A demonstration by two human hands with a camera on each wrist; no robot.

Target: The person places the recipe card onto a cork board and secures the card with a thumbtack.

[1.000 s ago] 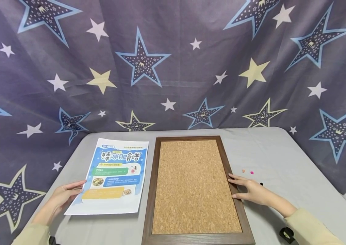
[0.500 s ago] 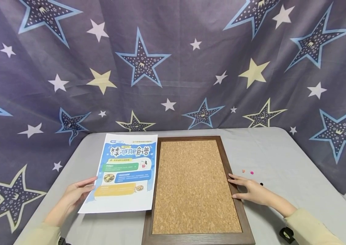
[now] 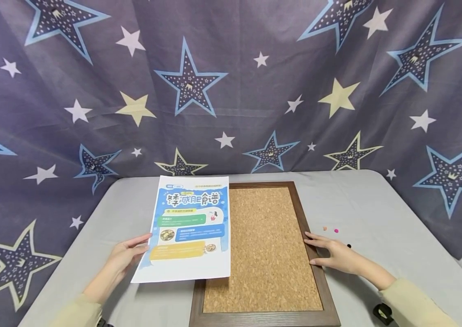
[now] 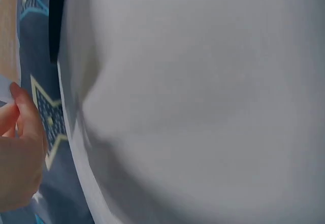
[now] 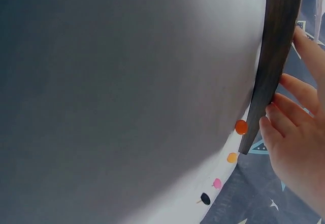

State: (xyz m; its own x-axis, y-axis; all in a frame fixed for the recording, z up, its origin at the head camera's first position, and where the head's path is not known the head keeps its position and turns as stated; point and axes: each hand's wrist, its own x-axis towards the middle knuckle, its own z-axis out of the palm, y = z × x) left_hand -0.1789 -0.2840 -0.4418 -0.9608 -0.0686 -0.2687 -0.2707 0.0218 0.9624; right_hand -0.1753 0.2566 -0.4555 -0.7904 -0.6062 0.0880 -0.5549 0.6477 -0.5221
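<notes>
My left hand (image 3: 124, 259) pinches the left edge of a printed paper poster (image 3: 190, 227), blue and white with green, blue and yellow bands. The sheet is raised and tilted, and its right part overlaps the left side of a corkboard (image 3: 275, 254), hiding much of that side of the brown frame. In the left wrist view, the fingers (image 4: 15, 89) grip a small corner of the paper. My right hand (image 3: 337, 256) rests against the corkboard's right frame edge, fingers extended. The right wrist view shows its fingertips along the dark frame (image 5: 274, 46).
Several pushpins lie right of the board, among them a pink pushpin (image 3: 336, 230) and a black pushpin (image 5: 205, 198). A grey cloth covers the table (image 3: 378, 204). Behind it hangs a star-patterned curtain (image 3: 235, 91). A black device (image 3: 384, 313) sits by the right sleeve.
My left hand has carried the poster rightward, from beside the corkboard to partly over its left side. The right hand and the board have stayed in place.
</notes>
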